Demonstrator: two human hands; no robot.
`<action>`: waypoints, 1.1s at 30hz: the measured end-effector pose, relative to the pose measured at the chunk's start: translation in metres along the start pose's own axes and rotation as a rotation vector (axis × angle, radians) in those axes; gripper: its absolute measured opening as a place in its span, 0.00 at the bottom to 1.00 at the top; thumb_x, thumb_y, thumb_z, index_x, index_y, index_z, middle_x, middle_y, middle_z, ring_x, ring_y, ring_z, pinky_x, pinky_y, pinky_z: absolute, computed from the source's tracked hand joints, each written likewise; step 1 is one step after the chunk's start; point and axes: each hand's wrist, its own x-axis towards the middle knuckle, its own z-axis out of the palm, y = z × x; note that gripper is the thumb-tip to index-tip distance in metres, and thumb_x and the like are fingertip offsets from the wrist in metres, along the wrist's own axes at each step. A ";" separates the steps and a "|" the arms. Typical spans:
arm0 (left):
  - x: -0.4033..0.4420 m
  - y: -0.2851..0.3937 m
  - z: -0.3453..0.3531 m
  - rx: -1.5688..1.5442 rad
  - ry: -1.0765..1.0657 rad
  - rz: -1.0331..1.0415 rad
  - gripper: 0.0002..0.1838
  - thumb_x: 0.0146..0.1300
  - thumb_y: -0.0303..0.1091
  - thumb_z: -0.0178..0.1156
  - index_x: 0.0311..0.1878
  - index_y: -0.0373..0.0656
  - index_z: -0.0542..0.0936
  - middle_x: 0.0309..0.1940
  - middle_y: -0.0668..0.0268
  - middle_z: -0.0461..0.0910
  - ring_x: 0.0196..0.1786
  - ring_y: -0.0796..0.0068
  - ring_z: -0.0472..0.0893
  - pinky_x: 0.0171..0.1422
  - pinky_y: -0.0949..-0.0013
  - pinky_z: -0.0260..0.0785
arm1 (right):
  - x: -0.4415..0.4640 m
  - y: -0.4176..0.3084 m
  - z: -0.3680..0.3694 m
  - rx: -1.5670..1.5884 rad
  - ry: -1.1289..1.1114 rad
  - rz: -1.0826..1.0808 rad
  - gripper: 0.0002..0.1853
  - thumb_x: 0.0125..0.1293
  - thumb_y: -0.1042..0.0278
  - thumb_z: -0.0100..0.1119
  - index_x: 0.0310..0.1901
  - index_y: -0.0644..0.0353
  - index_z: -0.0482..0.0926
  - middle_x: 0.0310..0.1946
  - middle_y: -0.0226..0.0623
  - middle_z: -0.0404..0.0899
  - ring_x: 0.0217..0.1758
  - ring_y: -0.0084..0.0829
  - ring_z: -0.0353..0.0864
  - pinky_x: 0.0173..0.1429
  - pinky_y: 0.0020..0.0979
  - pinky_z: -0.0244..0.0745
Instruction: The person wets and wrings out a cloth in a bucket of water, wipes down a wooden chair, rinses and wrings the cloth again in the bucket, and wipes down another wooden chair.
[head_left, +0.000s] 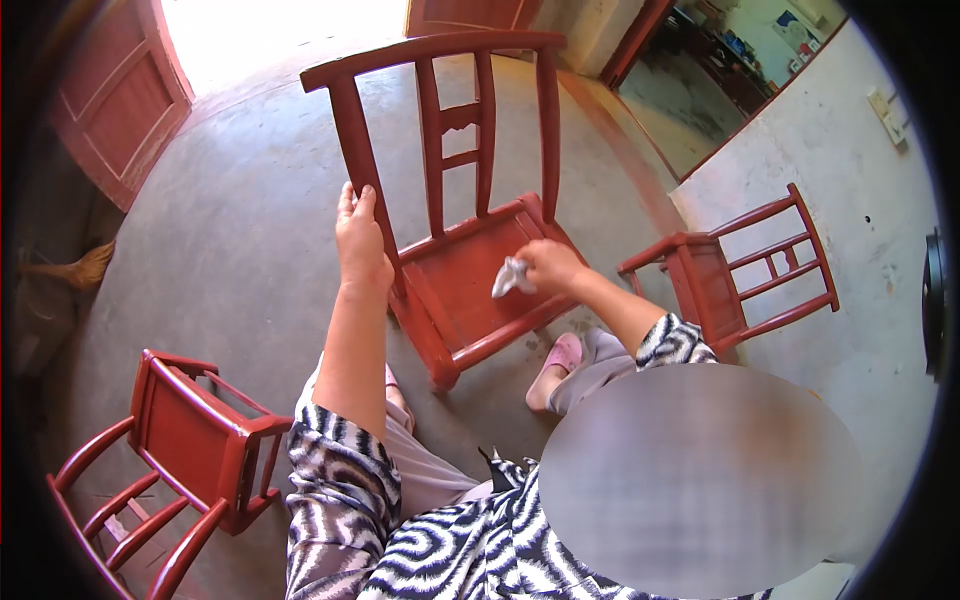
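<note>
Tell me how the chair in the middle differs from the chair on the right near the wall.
The middle chair looks larger in this view; the right-hand chair looks smaller. The middle chair's backrest is towards the bright doorway, while the right-hand chair's is towards the wall. The left hand is at the middle chair's backrest; neither hand is at the right-hand chair. Both are red, with slatted backs.

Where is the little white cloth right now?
In the head camera's view, the white cloth is just right of centre, held in the person's right hand over the seat of the red chair in front of them.
</note>
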 end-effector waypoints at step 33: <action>0.001 -0.002 0.007 -0.151 0.022 -0.006 0.20 0.65 0.31 0.48 0.59 0.39 0.63 0.50 0.68 0.70 0.53 0.77 0.69 0.59 0.72 0.59 | -0.002 0.030 0.071 -0.521 0.367 0.054 0.17 0.50 0.70 0.51 0.44 0.63 0.72 0.41 0.47 0.74 0.47 0.40 0.73 0.56 0.37 0.63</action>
